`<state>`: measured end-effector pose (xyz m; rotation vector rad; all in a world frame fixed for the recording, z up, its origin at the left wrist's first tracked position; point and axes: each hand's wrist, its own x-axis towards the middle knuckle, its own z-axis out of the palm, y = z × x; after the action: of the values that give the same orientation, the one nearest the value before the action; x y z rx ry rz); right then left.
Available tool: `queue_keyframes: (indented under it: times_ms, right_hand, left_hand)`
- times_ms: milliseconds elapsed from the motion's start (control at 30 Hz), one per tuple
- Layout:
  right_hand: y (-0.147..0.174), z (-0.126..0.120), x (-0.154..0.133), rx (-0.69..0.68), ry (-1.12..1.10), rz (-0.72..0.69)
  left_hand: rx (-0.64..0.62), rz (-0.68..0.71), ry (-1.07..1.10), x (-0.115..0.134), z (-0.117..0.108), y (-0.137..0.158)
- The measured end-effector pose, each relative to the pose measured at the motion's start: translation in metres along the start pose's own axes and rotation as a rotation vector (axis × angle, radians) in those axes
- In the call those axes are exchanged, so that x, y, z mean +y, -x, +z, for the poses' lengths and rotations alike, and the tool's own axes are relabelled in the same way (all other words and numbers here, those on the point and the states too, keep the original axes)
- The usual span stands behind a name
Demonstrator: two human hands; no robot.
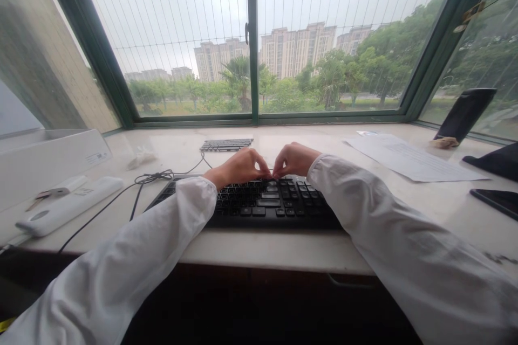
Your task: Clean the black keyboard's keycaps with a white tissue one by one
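Observation:
A black keyboard lies on the white sill, its cable bundled at the left. Over its upper rows, my left hand and my right hand meet with their fingertips nearly touching. Both are closed in a pinch, thumb and fingers pressed together. Whatever sits between the fingertips is too small or hidden to make out. Just behind the hands lies a small grey strip with rows of keys, apart from them. White sleeves cover both forearms.
At left are a white power strip, keys, a white box and a black cable. To the right lie a paper sheet, a phone and an upright dark device. A window frame stands behind.

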<state>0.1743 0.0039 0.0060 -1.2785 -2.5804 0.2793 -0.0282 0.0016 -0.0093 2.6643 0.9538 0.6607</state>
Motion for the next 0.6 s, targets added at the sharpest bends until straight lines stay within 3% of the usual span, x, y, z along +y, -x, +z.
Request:
queue_keyframes:
  times_ms: [600]
  right_hand:
    - [0.0004, -0.0022, -0.0012, -0.020, -0.041, 0.044]
  left_hand:
    - [-0.017, 0.002, -0.009, 0.0049, -0.0010, 0.0015]
